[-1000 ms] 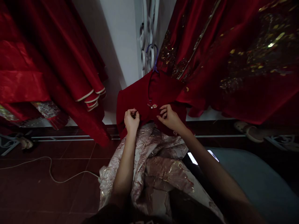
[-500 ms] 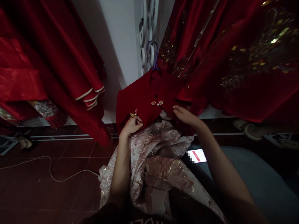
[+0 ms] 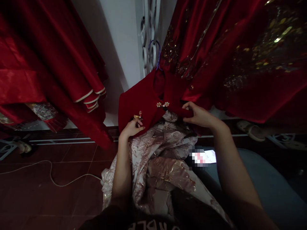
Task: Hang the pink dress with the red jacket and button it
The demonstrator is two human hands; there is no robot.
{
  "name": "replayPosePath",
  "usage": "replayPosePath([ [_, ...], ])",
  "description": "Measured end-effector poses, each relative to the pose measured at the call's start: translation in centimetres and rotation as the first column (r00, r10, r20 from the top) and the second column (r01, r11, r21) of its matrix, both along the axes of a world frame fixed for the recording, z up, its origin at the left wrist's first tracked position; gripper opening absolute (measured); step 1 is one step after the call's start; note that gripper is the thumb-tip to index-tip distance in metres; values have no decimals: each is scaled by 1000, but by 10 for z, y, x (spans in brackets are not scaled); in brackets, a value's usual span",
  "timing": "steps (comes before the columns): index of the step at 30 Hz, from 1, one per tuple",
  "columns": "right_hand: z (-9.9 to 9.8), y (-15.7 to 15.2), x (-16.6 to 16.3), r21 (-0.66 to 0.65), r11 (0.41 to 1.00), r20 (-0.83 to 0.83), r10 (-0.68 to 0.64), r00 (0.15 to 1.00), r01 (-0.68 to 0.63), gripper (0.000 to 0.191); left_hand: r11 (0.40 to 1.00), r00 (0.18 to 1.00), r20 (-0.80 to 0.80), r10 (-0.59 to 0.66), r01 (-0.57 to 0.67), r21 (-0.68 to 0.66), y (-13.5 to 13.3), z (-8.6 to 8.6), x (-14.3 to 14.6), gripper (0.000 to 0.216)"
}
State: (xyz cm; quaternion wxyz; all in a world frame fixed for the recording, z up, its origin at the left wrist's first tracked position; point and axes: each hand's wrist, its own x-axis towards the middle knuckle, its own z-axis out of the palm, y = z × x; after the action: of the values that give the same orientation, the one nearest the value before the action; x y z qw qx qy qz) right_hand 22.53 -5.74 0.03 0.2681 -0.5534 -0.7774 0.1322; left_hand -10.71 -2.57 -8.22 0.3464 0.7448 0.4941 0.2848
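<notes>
A short red garment (image 3: 141,95) hangs on a purple hanger (image 3: 158,59), with a pearl-and-gold flower clasp (image 3: 163,104) below its neck opening. My left hand (image 3: 131,128) grips its lower left part, just under a gold and red brooch (image 3: 138,115); some of its fingers are hidden behind the cloth. On the other side, my right hand (image 3: 200,115) holds the garment's right edge between thumb and fingers. Pale pink brocade fabric (image 3: 165,143) with a shiny pattern lies bunched over my lap, directly beneath the red cloth.
Long red garments (image 3: 69,64) hang at left, and sequined red ones (image 3: 230,57) at right. A white scrolled metal rack (image 3: 144,57) stands by the wall. A lit phone (image 3: 208,156) rests near the blue-grey seat (image 3: 254,172). One cable (image 3: 51,172) crosses the tiled floor.
My right hand has shifted right and now grips the garment's edge with thumb and fingers apart around the cloth. My left hand has moved slightly left.
</notes>
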Motion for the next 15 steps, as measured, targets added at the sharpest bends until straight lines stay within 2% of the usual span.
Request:
replayPosePath([
  [3,3,-1,6,13,1000,-9,24,1000,-24,39,995,996,-73,-42,35,-89,-4,5,-10,23],
  [6,10,-4,6,43,999,7,19,1000,-20,35,990,988,-151,-21,0,-139,-12,15,-15,19],
  [10,19,-9,4,93,994,74,-59,996,52,29,985,935,-331,125,-158,-75,-19,26,-14,7],
  [12,20,-10,4,93,993,85,-82,993,74,27,978,889,-431,155,-200,-60,-20,29,-13,12],
  [15,17,-9,7,38,997,52,-67,996,65,29,974,871,-441,219,-220,48,-20,31,-11,14],
])
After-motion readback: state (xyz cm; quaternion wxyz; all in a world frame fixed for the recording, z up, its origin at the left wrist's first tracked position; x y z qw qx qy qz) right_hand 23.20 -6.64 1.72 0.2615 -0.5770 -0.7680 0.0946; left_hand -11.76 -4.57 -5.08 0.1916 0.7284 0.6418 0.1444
